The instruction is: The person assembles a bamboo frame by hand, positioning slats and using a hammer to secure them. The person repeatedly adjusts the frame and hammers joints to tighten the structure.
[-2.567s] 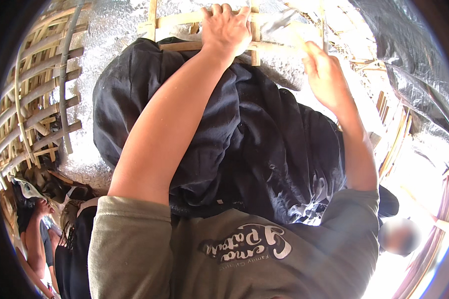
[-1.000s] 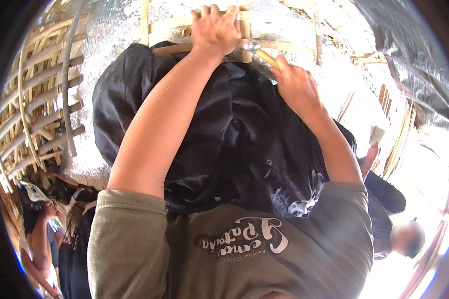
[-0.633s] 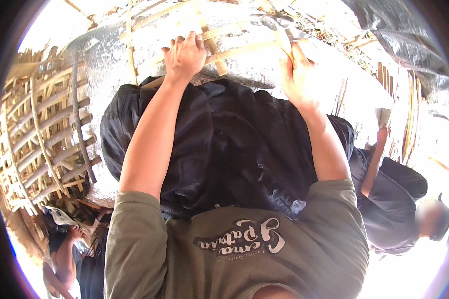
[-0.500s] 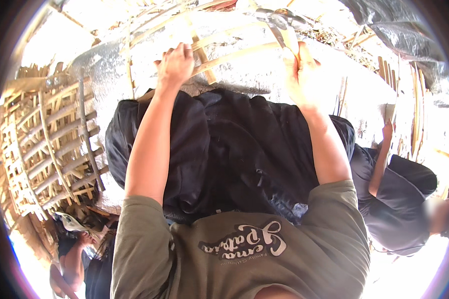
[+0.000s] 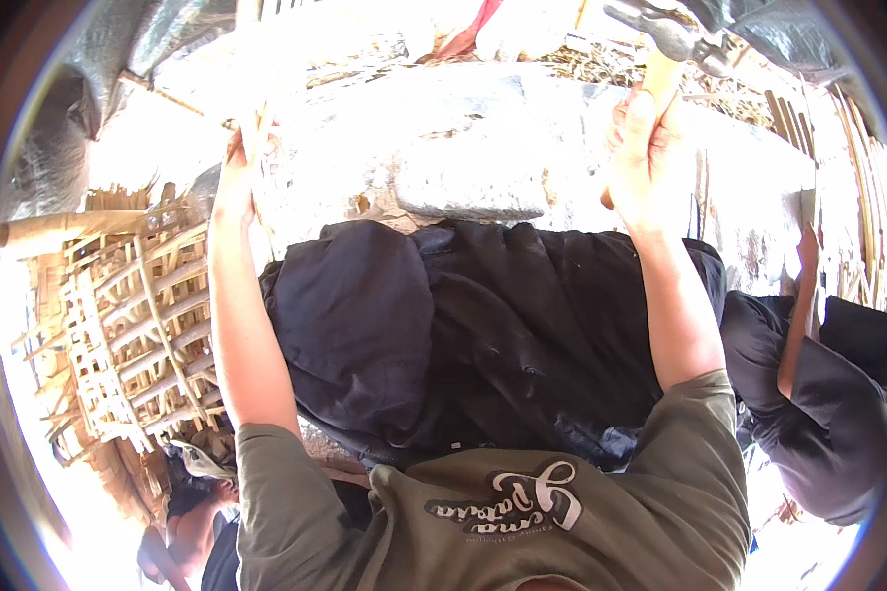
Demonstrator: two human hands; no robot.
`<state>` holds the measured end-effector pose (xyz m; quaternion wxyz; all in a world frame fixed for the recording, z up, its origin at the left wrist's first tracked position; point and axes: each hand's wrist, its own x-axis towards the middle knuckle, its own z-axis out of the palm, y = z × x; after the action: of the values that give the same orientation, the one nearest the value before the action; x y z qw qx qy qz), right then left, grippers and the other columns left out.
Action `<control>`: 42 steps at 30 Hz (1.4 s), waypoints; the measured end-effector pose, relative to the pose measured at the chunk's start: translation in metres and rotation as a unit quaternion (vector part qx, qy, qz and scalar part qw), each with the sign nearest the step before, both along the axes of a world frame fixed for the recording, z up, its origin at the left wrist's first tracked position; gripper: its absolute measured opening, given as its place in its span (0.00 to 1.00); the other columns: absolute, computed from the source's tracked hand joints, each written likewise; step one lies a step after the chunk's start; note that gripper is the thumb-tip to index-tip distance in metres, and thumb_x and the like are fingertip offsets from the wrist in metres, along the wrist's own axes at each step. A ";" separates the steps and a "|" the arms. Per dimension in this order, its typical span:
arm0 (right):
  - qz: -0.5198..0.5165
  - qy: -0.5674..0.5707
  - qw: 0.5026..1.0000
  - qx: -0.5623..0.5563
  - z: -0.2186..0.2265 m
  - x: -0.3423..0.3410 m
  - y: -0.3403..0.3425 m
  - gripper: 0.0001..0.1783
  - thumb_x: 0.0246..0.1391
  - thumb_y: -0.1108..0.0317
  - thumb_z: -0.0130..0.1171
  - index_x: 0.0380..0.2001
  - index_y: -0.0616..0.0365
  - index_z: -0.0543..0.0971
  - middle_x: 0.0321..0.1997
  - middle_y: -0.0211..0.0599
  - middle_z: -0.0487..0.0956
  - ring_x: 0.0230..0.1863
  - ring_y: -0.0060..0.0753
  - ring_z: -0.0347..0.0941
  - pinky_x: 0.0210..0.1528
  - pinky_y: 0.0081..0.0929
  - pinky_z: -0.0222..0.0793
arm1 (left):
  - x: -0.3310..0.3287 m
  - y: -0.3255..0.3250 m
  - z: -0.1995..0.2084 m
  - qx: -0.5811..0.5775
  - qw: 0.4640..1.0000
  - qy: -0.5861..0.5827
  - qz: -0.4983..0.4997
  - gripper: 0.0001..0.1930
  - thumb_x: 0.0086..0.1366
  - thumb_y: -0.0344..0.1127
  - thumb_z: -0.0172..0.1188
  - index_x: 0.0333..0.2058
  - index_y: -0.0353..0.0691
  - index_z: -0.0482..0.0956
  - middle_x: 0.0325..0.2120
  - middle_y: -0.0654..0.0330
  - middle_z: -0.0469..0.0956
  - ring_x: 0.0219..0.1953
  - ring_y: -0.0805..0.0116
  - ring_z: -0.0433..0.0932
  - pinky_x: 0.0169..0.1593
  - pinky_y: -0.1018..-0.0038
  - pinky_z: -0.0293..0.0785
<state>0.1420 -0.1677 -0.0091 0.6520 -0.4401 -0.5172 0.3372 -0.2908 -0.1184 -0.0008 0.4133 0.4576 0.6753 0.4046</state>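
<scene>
My left hand (image 5: 234, 182) is raised at the far left, fingers closed round a thin bamboo strip (image 5: 258, 126) that stands nearly edge-on. Glare washes out the strip's far part. At the far right, my right hand (image 5: 646, 163) grips the pale wooden handle of a hammer (image 5: 664, 77). Its dark metal claw head points up and away from me. Between the two hands, beyond my knees, a pale flat block (image 5: 473, 192) lies on the ground. Black trousers (image 5: 493, 325) cover my bent legs.
A bamboo lattice (image 5: 153, 315) stands at the left, with a person's arm (image 5: 202, 527) below it. On the right sits a person in dark clothes (image 5: 818, 433), close to my knee. Bamboo sticks (image 5: 862, 187), a red cloth (image 5: 471, 32) and dark sheeting (image 5: 779, 39) lie farther out.
My left hand has swung left, and the bamboo strips that stretched between my hands no longer lie there. The right hand has moved right with the hammer. The view has shifted slightly.
</scene>
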 end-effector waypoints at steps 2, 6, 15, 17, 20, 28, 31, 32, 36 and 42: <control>0.003 0.000 1.000 -0.007 0.006 -0.003 0.001 0.13 0.74 0.57 0.47 0.37 0.54 0.68 0.23 0.19 0.61 0.22 0.12 0.54 0.25 0.15 0.54 | -0.016 0.001 0.011 0.030 0.985 -0.156 -0.070 0.16 0.74 0.51 0.52 0.46 0.44 0.76 0.24 0.72 0.69 0.31 0.83 0.68 0.35 0.84 0.65; 0.028 0.061 0.997 -0.031 -0.002 -0.002 0.008 0.14 0.73 0.56 0.49 0.38 0.55 0.68 0.23 0.20 0.65 0.21 0.11 0.59 0.23 0.15 0.59 | -0.030 -0.009 0.023 0.063 0.970 -0.222 -0.072 0.17 0.73 0.51 0.52 0.46 0.44 0.75 0.25 0.70 0.66 0.29 0.79 0.64 0.34 0.81 0.62; -0.001 0.002 0.998 -0.055 -0.010 -0.002 0.014 0.14 0.73 0.57 0.48 0.35 0.55 0.70 0.23 0.20 0.68 0.22 0.11 0.62 0.25 0.15 0.62 | -0.024 -0.012 0.019 0.071 0.974 -0.207 -0.061 0.17 0.71 0.49 0.54 0.47 0.42 0.75 0.26 0.68 0.66 0.29 0.78 0.64 0.35 0.80 0.61; -0.006 -0.008 0.998 -0.065 -0.008 -0.002 0.013 0.14 0.73 0.56 0.47 0.36 0.54 0.68 0.23 0.20 0.65 0.21 0.10 0.59 0.23 0.15 0.59 | -0.017 -0.014 0.019 0.065 0.975 -0.206 -0.059 0.15 0.72 0.50 0.54 0.45 0.45 0.74 0.24 0.70 0.65 0.28 0.79 0.63 0.34 0.80 0.60; -0.013 -0.005 0.998 -0.069 -0.006 -0.005 0.014 0.15 0.74 0.54 0.45 0.36 0.51 0.65 0.22 0.18 0.60 0.19 0.10 0.53 0.19 0.15 0.52 | 0.002 -0.013 0.020 0.058 0.979 -0.196 -0.026 0.13 0.74 0.50 0.52 0.42 0.48 0.74 0.22 0.74 0.62 0.27 0.82 0.61 0.33 0.81 0.57; -0.014 0.095 0.994 -0.056 0.000 0.011 0.020 0.19 0.72 0.49 0.47 0.32 0.50 0.65 0.21 0.21 0.63 0.19 0.12 0.56 0.20 0.17 0.53 | 0.000 -0.012 0.005 0.117 0.963 -0.223 -0.098 0.16 0.75 0.44 0.51 0.49 0.38 0.74 0.27 0.70 0.64 0.29 0.79 0.61 0.34 0.81 0.59; -0.024 0.134 0.989 -0.061 0.002 0.019 0.021 0.19 0.72 0.47 0.47 0.34 0.50 0.67 0.23 0.22 0.62 0.20 0.15 0.55 0.21 0.17 0.53 | -0.007 -0.014 -0.009 0.147 0.975 -0.135 -0.102 0.18 0.75 0.43 0.51 0.51 0.33 0.74 0.31 0.67 0.71 0.34 0.80 0.67 0.38 0.80 0.64; -0.027 0.149 0.987 -0.060 0.001 0.020 0.023 0.19 0.71 0.47 0.48 0.35 0.50 0.68 0.23 0.23 0.63 0.20 0.16 0.56 0.21 0.17 0.52 | -0.010 -0.012 -0.015 0.193 0.973 -0.023 -0.128 0.19 0.75 0.43 0.51 0.51 0.32 0.74 0.33 0.65 0.74 0.37 0.81 0.69 0.40 0.79 0.65; -0.019 0.266 0.963 -0.035 -0.007 0.040 0.030 0.17 0.69 0.48 0.52 0.39 0.51 0.71 0.26 0.26 0.66 0.20 0.22 0.57 0.22 0.19 0.54 | 0.013 -0.019 -0.035 0.244 0.950 0.168 -0.100 0.19 0.75 0.44 0.50 0.54 0.36 0.77 0.44 0.52 0.82 0.46 0.72 0.81 0.49 0.73 0.74; -0.277 0.192 0.936 0.099 -0.026 0.143 0.068 0.14 0.69 0.48 0.49 0.41 0.44 0.64 0.26 0.25 0.63 0.23 0.24 0.55 0.29 0.30 0.58 | 0.071 -0.037 -0.028 0.172 0.941 0.278 -0.082 0.16 0.71 0.48 0.53 0.48 0.45 0.80 0.36 0.51 0.84 0.33 0.58 0.85 0.41 0.59 0.78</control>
<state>0.2851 -0.1001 -0.0347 0.8469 -0.4261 -0.2699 0.1683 -0.2202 -0.1555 -0.0283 0.1559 0.6699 0.6435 0.3359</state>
